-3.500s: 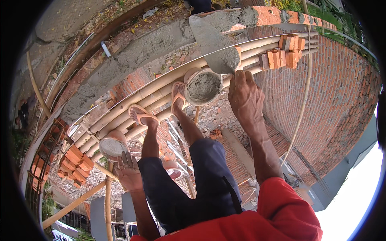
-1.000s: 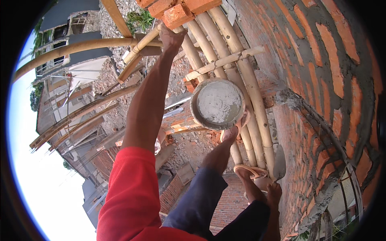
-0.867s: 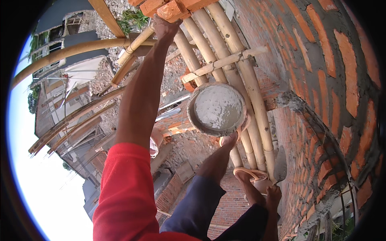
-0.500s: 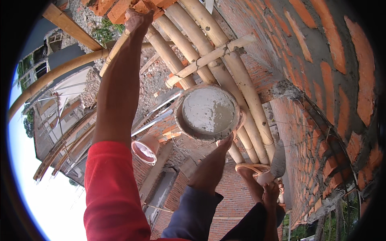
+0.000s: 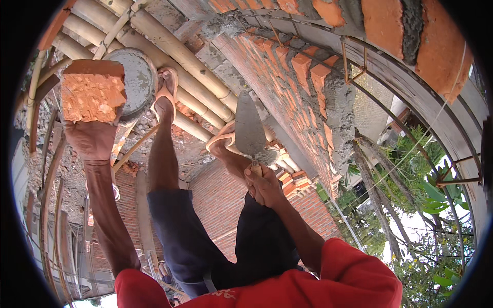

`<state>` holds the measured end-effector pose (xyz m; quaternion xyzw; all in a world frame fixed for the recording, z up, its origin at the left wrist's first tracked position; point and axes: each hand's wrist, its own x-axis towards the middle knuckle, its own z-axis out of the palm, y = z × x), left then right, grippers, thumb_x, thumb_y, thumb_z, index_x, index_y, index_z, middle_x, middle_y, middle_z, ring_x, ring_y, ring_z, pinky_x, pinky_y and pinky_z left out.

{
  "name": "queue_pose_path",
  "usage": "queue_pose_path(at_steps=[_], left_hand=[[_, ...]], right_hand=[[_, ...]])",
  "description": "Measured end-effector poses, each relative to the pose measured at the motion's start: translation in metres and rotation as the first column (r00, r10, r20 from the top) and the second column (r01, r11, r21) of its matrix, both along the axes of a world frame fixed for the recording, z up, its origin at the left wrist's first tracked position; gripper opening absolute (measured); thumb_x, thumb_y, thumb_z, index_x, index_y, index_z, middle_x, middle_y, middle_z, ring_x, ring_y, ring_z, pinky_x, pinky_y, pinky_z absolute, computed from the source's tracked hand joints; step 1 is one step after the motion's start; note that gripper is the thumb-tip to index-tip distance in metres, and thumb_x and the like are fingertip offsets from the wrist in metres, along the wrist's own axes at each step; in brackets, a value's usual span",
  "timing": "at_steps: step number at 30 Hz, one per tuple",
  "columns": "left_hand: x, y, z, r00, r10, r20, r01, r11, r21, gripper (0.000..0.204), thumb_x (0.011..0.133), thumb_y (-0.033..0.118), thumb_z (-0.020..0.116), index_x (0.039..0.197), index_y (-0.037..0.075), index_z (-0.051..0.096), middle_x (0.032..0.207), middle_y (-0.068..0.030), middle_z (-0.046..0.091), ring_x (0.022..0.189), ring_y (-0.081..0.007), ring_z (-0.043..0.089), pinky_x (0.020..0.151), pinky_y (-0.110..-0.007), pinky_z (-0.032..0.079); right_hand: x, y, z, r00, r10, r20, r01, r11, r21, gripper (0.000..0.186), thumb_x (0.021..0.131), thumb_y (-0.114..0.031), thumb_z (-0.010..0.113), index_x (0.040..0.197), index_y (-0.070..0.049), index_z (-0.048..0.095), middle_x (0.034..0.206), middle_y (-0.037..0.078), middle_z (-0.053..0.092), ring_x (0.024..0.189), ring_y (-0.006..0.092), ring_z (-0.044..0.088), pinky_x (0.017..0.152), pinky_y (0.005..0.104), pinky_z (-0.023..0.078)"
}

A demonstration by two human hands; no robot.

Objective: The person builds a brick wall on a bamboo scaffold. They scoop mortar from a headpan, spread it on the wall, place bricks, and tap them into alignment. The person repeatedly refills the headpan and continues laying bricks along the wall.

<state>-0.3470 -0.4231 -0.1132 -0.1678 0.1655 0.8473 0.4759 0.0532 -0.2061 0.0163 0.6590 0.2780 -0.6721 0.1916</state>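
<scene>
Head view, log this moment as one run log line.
left hand: holds brick raised | right hand: grips trowel | mortar pan: on bamboo scaffold | brick wall: at right

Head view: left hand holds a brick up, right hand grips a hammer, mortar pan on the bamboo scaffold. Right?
Not quite. The right hand grips a trowel, not a hammer; the head view shows its flat pointed blade. The left hand does hold a brick, and the mortar pan sits on the bamboo scaffold.
</scene>
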Motion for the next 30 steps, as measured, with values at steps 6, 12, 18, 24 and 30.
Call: queue_pose_path(at_steps=[6, 12, 18, 24, 30], left_hand=[[0.169, 0.123, 0.077, 0.968, -0.03, 0.251, 0.068, 0.988, -0.141, 0.095, 0.097, 0.083, 0.036, 0.152, 0.007, 0.048, 0.15, -0.0112, 0.056, 0.138, -0.0313, 0.053, 0.115, -0.049, 0.044], [0.216, 0.209, 0.136, 0.949, -0.307, 0.064, 0.3, 0.829, -0.472, 0.085, 0.096, 0.07, 0.061, 0.152, 0.008, 0.045, 0.146, -0.0102, 0.058, 0.135, -0.0255, 0.056, 0.109, -0.044, 0.05], [0.236, 0.209, 0.129, 0.967, -0.216, 0.137, 0.246, 0.929, -0.275, 0.074, 0.099, 0.061, 0.062, 0.152, 0.011, 0.045, 0.142, -0.007, 0.06, 0.128, -0.0223, 0.061, 0.106, -0.042, 0.053], [0.281, 0.123, 0.126, 0.963, -0.27, -0.011, 0.267, 0.956, -0.124, 0.11, 0.062, 0.061, 0.093, 0.147, 0.009, 0.047, 0.126, -0.011, 0.067, 0.119, -0.0266, 0.068, 0.097, -0.046, 0.062], [0.344, 0.106, 0.158, 0.95, -0.313, -0.013, 0.294, 0.903, -0.313, 0.098, 0.072, 0.046, 0.094, 0.147, 0.006, 0.046, 0.131, -0.0151, 0.065, 0.12, -0.0279, 0.067, 0.098, -0.046, 0.061]], right_hand=[[0.055, 0.024, 0.038, 0.997, -0.071, -0.015, 0.07, 0.997, -0.043, 0.03, 0.1, -0.037, 0.073, 0.098, -0.012, 0.056, 0.073, -0.001, 0.055, 0.051, 0.0087, 0.053, 0.046, 0.0276, 0.047], [0.102, 0.048, 0.062, 0.973, -0.208, -0.097, 0.199, 0.975, -0.099, 0.029, 0.102, -0.038, 0.071, 0.099, -0.013, 0.057, 0.074, -0.001, 0.056, 0.051, 0.0082, 0.053, 0.046, 0.027, 0.047], [0.119, 0.053, 0.078, 0.967, -0.171, -0.19, 0.165, 0.985, -0.045, 0.03, 0.102, -0.038, 0.071, 0.099, -0.012, 0.056, 0.077, 0.003, 0.058, 0.051, 0.0084, 0.054, 0.044, 0.0264, 0.046], [0.1, 0.022, 0.091, 0.705, -0.51, -0.493, 0.422, 0.86, -0.286, 0.039, 0.098, -0.043, 0.074, 0.109, -0.011, 0.054, 0.091, 0.009, 0.065, 0.062, 0.0128, 0.063, 0.046, 0.0266, 0.05], [0.091, -0.006, 0.098, 0.631, -0.612, -0.477, 0.57, 0.783, -0.249, 0.048, 0.095, -0.047, 0.075, 0.114, -0.01, 0.052, 0.103, 0.01, 0.067, 0.089, 0.0202, 0.074, 0.062, 0.0362, 0.065]])
